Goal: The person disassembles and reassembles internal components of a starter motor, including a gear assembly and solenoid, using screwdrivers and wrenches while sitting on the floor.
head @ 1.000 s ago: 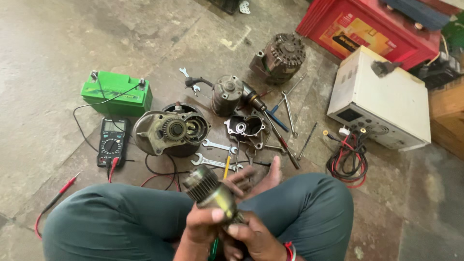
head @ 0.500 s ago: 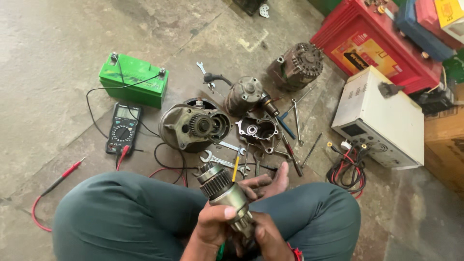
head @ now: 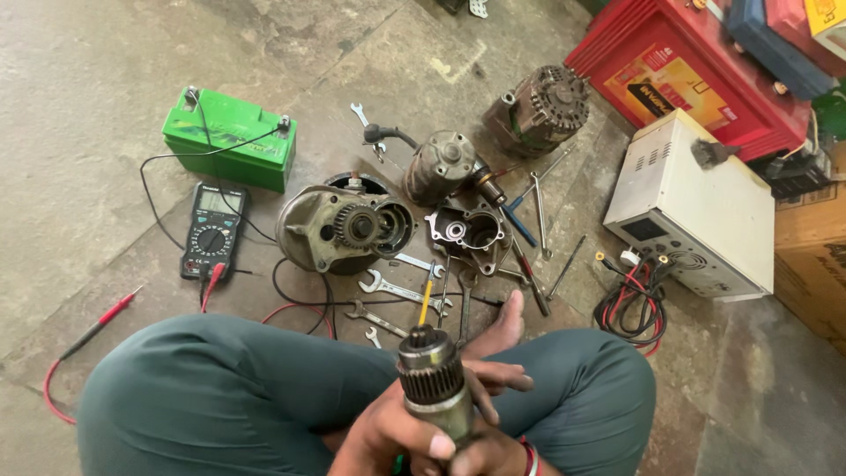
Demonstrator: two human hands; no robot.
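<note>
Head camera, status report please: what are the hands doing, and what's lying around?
Both hands, left hand and right hand, grip a geared metal part above the lap. Wrenches, motor housing, meter, green battery on floor ahead. Nothing blocks the hands.

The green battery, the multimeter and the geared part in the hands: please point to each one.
green battery (head: 231, 139), head view, top face.
multimeter (head: 212, 231), head view, dial.
geared part (head: 432, 377), head view, toothed ring.

Below the grip, the lower end of the toothed metal part was hidden inside both hands. The left hand and right hand were cut off by the bottom edge.
</note>
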